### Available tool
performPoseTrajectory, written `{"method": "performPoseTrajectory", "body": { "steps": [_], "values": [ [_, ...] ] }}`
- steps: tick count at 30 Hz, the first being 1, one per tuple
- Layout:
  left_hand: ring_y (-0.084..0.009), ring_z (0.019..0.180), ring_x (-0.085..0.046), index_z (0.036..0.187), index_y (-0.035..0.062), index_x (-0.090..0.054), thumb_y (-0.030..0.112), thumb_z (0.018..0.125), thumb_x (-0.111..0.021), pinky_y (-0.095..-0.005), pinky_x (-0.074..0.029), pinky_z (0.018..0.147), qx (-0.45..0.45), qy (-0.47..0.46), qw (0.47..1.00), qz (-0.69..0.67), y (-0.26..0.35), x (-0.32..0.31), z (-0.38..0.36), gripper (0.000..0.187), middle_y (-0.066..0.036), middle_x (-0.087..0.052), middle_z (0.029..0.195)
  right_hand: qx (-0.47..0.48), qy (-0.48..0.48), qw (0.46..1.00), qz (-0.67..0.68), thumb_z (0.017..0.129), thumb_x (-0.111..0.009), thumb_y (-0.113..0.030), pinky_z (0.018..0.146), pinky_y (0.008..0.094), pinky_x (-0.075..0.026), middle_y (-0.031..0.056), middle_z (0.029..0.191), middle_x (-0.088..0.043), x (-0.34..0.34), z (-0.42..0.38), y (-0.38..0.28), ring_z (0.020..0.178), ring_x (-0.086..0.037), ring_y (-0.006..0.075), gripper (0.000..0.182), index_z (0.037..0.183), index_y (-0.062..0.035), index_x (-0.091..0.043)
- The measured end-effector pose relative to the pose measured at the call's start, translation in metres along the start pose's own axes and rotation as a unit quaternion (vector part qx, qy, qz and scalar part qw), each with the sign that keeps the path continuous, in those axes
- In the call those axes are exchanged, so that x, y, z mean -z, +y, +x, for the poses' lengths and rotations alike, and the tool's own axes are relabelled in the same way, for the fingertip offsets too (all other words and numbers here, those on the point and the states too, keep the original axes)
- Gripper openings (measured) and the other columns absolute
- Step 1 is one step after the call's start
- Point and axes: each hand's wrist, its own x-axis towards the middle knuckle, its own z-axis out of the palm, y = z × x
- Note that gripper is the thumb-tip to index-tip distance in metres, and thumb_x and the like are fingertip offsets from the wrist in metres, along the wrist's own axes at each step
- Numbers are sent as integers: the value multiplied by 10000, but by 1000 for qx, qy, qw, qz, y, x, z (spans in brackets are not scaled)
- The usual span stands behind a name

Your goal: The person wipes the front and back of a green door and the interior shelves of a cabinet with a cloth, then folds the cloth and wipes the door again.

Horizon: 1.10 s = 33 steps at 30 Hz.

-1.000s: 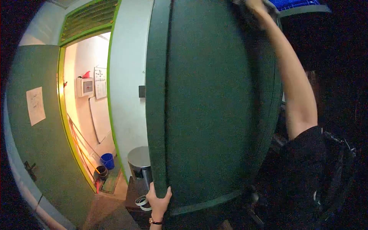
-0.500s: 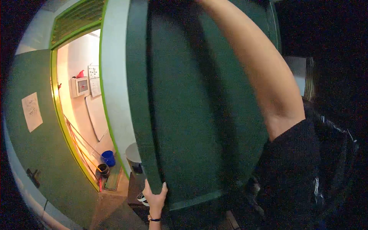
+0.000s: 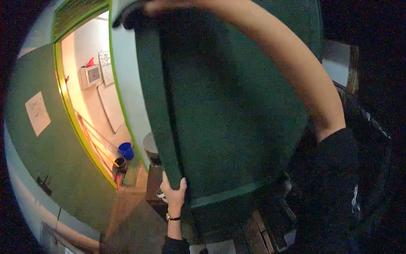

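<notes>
A large dark green board (image 3: 237, 127) with a thick green side edge stands upright and tilted in front of me. My left hand (image 3: 174, 195), with a watch at the wrist, grips the lower end of that edge, thumb and fingers on either side. My right arm arches over the board's face to its top left corner. There my right hand (image 3: 151, 7), blurred and partly hidden, is closed on a dark cloth (image 3: 130, 17) draped over the corner. Its fingers do not show clearly.
Left is a lit doorway with a yellow-green frame (image 3: 84, 142), a blue bucket (image 3: 125, 150), a dark bucket (image 3: 120, 164) and long poles. A green wall with a paper sheet (image 3: 38, 113) stands beside it. A brown cabinet (image 3: 154, 182) and a pale round container (image 3: 149, 143) sit behind the board.
My right hand has come into view at the board's top left corner with the dark cloth. The view has shifted downward; my left hand keeps its grip on the lower edge.
</notes>
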Motion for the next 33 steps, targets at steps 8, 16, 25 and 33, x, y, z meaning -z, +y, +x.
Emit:
{"method": "performPoseTrajectory", "body": {
  "steps": [8, 16, 25, 33],
  "values": [
    [-216, 862, -572, 1159, -60, -497, 423, 951, -241, -332, -419, 760, 15, 24, 961, -275, -15, -8, 9, 584, -108, -615, 951, 121, -71, 980, 140, 550, -745, -219, 714, 393, -510, 157, 1112, -557, -45, -80, -126, 834, -623, 296, 613, 1070, -14, -495],
    [-217, 1229, -397, 1331, 4, -339, 356, 968, -296, -352, -311, 1028, 189, 89, 932, -296, -112, -8, -12, 508, -114, -421, 1336, 262, -116, 929, 234, 727, -598, -182, 814, 410, -495, 182, 1090, -580, -80, -169, -261, 926, -615, 299, 424, 1097, 4, -503],
    [-201, 1144, -456, 1236, 29, -465, 465, 964, -252, -341, -354, 989, 235, -70, 929, -276, -27, 29, 17, 557, -98, -473, 1235, 358, -30, 911, 203, 770, -539, -142, 856, 409, -481, 179, 1085, -589, -85, -210, -313, 961, -610, 294, 372, 1109, 8, -505],
    [-123, 997, -501, 1304, 35, -402, 457, 958, -314, -270, -404, 868, 180, 16, 904, -388, -13, 26, 33, 552, -23, -530, 1079, 341, -29, 908, 240, 838, -497, -85, 885, 427, -464, 147, 1059, -615, -117, -169, -234, 1001, -601, 244, 350, 1186, -56, -489]
  ]
}}
